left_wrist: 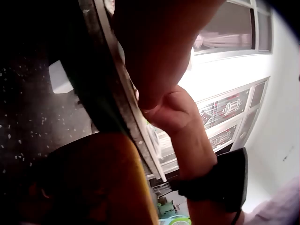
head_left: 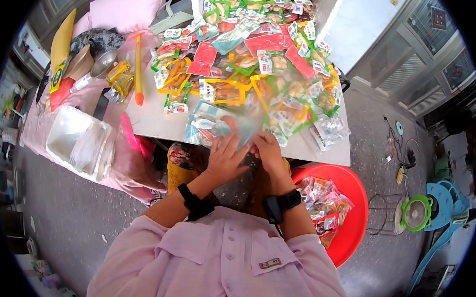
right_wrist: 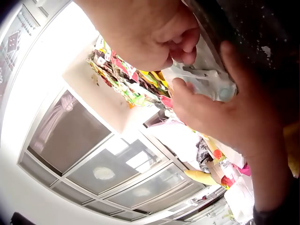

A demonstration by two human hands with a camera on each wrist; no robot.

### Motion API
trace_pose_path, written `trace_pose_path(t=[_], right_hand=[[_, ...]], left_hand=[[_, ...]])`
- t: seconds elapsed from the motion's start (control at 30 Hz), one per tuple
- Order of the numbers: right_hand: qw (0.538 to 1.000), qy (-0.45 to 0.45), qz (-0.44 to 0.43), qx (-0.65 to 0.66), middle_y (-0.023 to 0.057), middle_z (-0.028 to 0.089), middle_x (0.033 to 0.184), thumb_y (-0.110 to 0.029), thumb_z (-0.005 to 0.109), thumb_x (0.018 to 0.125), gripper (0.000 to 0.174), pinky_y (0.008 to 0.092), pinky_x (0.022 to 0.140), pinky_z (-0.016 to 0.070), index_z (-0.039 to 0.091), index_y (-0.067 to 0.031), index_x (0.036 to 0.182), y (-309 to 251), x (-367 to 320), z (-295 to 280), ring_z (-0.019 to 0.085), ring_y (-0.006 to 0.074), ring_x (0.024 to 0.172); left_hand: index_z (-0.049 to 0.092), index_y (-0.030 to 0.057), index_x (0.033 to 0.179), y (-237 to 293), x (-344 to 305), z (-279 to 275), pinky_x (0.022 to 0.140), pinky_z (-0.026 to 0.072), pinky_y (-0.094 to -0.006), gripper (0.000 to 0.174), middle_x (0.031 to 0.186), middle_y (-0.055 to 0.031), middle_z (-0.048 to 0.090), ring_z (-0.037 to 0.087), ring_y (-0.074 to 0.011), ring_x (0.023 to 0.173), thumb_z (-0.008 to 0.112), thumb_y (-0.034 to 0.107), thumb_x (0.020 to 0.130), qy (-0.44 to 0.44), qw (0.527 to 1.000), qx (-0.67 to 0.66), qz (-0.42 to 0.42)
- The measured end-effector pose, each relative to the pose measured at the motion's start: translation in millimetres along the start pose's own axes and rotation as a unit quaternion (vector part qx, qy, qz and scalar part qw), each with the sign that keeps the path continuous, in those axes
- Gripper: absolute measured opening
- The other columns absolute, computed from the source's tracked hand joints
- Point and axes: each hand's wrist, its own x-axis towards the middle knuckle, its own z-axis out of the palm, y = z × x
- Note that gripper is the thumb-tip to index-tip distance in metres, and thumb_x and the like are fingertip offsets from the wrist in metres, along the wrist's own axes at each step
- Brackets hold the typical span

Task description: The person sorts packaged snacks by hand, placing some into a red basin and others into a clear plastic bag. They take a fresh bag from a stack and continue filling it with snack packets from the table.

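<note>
A clear plastic bag with blue-and-white print (head_left: 201,117) lies at the table's front edge in the head view. Spread fingers of my left hand (head_left: 228,160) rest on its near side. At the bag's right corner, my right hand (head_left: 269,151) has its fingers curled and pinches the plastic. The right wrist view shows the crinkled bag (right_wrist: 211,84) between my right hand (right_wrist: 152,40) above and my left hand (right_wrist: 211,112) below. In the left wrist view my left hand (left_wrist: 157,56) is dark and its fingertips are hidden.
Many colourful sealed food packs (head_left: 235,90) cover the table (head_left: 331,152). A red tub (head_left: 358,207) of packs stands on the floor at right. At left are a white foam box (head_left: 68,136), an orange-tipped yellow stick (head_left: 139,70) and a metal bowl (head_left: 104,63).
</note>
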Motion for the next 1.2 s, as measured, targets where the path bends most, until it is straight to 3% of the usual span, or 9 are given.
trace_pose_path(t=[0.3,0.4,0.43,0.6,0.7,0.87,0.97,1.1,1.2], right_hand=[[0.999,0.032,-0.008,0.035,0.0027,0.053,0.070,-0.014,0.052,0.076,0.022,0.0180,0.047,0.0375,0.048,-0.0008,0.093,-3.3,-15.1,-7.4,0.051,0.0085,0.056],[0.998,0.044,-0.052,0.008,0.0050,0.053,0.078,-0.015,0.055,0.075,0.026,0.0203,0.055,0.0406,0.047,0.0001,0.095,-12.8,-20.9,-7.0,0.052,0.0103,0.068],[0.988,0.060,-0.139,-0.045,0.0067,0.053,0.082,-0.015,0.056,0.074,0.028,0.0225,0.059,0.0410,0.047,0.0005,0.096,-11.3,-20.9,-6.6,0.052,0.0126,0.073],[0.796,0.086,-0.482,-0.356,0.0148,0.049,0.097,-0.016,0.062,0.067,0.040,0.0336,0.076,0.0388,0.046,0.0018,0.099,-73.0,-56.3,18.4,0.048,0.0254,0.091],[0.740,-0.025,-0.522,-0.424,0.0162,0.048,0.097,-0.020,0.064,0.063,0.046,0.0388,0.075,0.0376,0.046,0.0010,0.100,-103.0,-82.3,26.1,0.047,0.0305,0.090],[0.770,-0.177,-0.399,-0.465,0.0108,0.051,0.067,-0.018,0.054,0.071,0.018,0.0381,0.057,0.0389,0.048,-0.0015,0.075,-109.6,-116.1,32.4,0.051,0.0286,0.066],[0.810,-0.179,-0.379,-0.410,0.0108,0.051,0.067,-0.016,0.054,0.071,0.015,0.0387,0.057,0.0383,0.049,-0.0017,0.073,-105.5,-118.7,21.1,0.050,0.0291,0.066],[0.827,-0.144,-0.376,-0.391,0.0108,0.050,0.066,-0.012,0.055,0.071,0.011,0.0372,0.055,0.0379,0.050,-0.0022,0.069,-108.2,-128.3,-4.0,0.049,0.0288,0.064],[0.851,-0.046,-0.375,-0.365,0.0090,0.051,0.065,-0.011,0.056,0.073,0.009,0.0330,0.053,0.0379,0.052,-0.0022,0.072,-100.2,-142.0,-48.3,0.048,0.0250,0.060]], left_hand=[[0.055,0.0048,0.083,-23.6,-1.6,2.8,0.081,0.0330,-0.0420,0.024,0.103,-0.0130,0.046,0.043,-0.0292,0.099,0.056,0.009,0.060,0.022,0.998,0.004,0.062],[0.054,0.0031,0.080,-23.7,9.0,-23.9,0.079,0.0348,-0.0423,0.020,0.099,-0.0137,0.047,0.044,-0.0306,0.096,0.055,0.005,0.060,0.065,0.995,-0.031,0.075],[0.054,0.0026,0.079,-23.1,13.7,-36.5,0.079,0.0352,-0.0425,0.019,0.099,-0.0138,0.048,0.044,-0.0314,0.096,0.055,0.004,0.060,0.084,0.992,-0.043,0.079],[0.050,-0.0029,0.081,-14.2,38.3,-98.3,0.071,0.0417,-0.0381,0.014,0.092,-0.0164,0.050,0.051,-0.0329,0.084,0.051,-0.003,0.067,0.074,0.984,-0.143,0.078],[0.049,-0.0027,0.081,2.1,38.1,-117.4,0.069,0.0427,-0.0336,0.008,0.089,-0.0164,0.052,0.053,-0.0302,0.079,0.048,-0.002,0.072,0.027,0.966,-0.255,0.013],[0.047,-0.0021,0.088,25.5,34.7,-122.3,0.068,0.0435,-0.0310,0.011,0.088,-0.0154,0.053,0.055,-0.0230,0.076,0.041,0.002,0.080,-0.028,0.953,-0.303,-0.010],[0.047,-0.0022,0.088,31.3,29.4,-112.5,0.066,0.0439,-0.0311,0.011,0.092,-0.0150,0.051,0.056,-0.0207,0.073,0.041,0.003,0.081,-0.029,0.930,-0.364,-0.039],[0.046,-0.0014,0.095,32.3,33.3,-109.2,0.077,0.0389,-0.0282,0.016,0.099,-0.0143,0.048,0.050,-0.0211,0.089,0.042,0.004,0.080,-0.081,0.931,-0.356,0.002],[0.046,-0.0004,0.099,23.1,25.0,-94.7,0.080,0.0372,-0.0283,0.023,0.100,-0.0117,0.049,0.048,-0.0198,0.092,0.049,0.007,0.077,-0.074,0.921,-0.373,-0.090]])
